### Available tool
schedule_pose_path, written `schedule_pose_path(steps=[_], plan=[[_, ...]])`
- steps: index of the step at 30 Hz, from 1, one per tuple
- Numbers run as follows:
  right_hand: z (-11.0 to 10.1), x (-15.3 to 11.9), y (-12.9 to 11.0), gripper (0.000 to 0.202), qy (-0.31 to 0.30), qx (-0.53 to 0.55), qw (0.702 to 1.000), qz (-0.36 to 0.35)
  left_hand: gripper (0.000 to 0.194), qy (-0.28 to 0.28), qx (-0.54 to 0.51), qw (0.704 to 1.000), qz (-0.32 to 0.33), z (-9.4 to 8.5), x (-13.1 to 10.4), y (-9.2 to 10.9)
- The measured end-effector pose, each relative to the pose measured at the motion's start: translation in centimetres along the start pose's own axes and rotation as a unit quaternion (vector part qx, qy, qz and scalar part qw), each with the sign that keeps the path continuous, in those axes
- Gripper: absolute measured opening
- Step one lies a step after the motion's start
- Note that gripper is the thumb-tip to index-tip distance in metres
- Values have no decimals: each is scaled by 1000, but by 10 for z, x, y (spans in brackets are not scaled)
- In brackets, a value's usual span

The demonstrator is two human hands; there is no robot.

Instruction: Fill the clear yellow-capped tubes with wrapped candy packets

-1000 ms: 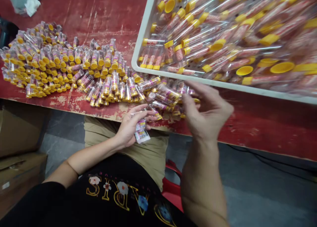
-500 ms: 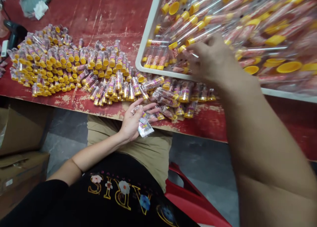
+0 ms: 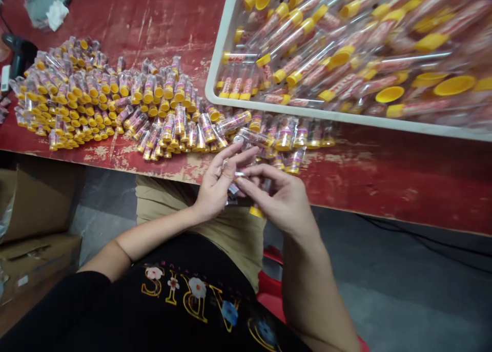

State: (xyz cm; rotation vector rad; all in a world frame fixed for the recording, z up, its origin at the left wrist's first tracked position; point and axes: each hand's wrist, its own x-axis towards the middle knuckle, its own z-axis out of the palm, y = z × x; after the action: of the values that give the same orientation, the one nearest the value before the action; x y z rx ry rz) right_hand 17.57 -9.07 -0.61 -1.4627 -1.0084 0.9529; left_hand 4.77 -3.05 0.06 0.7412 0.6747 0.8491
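Observation:
My left hand (image 3: 215,188) is at the table's front edge, its fingers curled round small clear plastic packets (image 3: 232,189). Close beside it, my right hand (image 3: 279,193) holds a clear tube with a yellow cap (image 3: 257,211), which hangs below the palm. The right thumb and forefinger pinch a small pale piece at the left fingers; what it is stays too small to tell. Behind both hands lies a long pile of short wrapped tubes with yellow caps (image 3: 169,129). A white tray (image 3: 269,107) full of longer yellow-capped tubes stands at the upper right.
The red table (image 3: 369,167) spans the view. At the far left are a black handheld device (image 3: 21,52) and crumpled plastic with white tissue (image 3: 57,15). Cardboard boxes (image 3: 38,203) stand on the floor at left. A red chair (image 3: 271,288) is beneath me; cables (image 3: 418,235) lie at right.
My right hand has moved from the tray down and left to my left hand, now with a yellow-capped tube. My left hand has shifted slightly right and up.

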Motion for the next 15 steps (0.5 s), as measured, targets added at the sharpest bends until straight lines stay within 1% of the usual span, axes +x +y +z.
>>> schedule_pose_path(steps=[1,2,4,5,6,7,8,9,11,12,13,14,15], plan=[[6,2,0,28,17,-6,1000,-9,48,10,3,1000,0,1,-1,-1],[8,4,0,24,46,-20,998,-27,49,25,8,1000,-7,1,-1,-1],[8,7,2,19,99,-43,993,-50,47,64,26,997,-31,0,-1,-2],[6,6,3,19,110,-42,992,-53,46,85,33,995,-41,-1,0,-1],[5,3,3,17,106,-33,993,-49,47,103,36,993,-50,-2,1,-1],[3,-4,3,15,86,-19,995,-39,49,121,31,991,-54,-2,2,1],[3,-14,1,11,49,-8,999,-23,50,136,21,989,-56,-2,3,4],[3,-27,-1,13,-5,-4,1000,-5,49,148,7,987,-62,-2,5,7],[9,-60,-5,40,-140,6,989,40,44,165,-19,982,-87,-1,8,15],[13,-78,-7,53,-202,32,976,67,41,172,-30,979,-103,-1,9,19],[18,-93,-7,63,-247,77,961,96,38,178,-38,976,-117,0,10,23],[23,-106,-7,68,-263,129,948,127,36,180,-45,974,-131,0,10,26],[26,-115,-6,66,-246,169,942,151,34,179,-49,972,-141,0,10,28]])
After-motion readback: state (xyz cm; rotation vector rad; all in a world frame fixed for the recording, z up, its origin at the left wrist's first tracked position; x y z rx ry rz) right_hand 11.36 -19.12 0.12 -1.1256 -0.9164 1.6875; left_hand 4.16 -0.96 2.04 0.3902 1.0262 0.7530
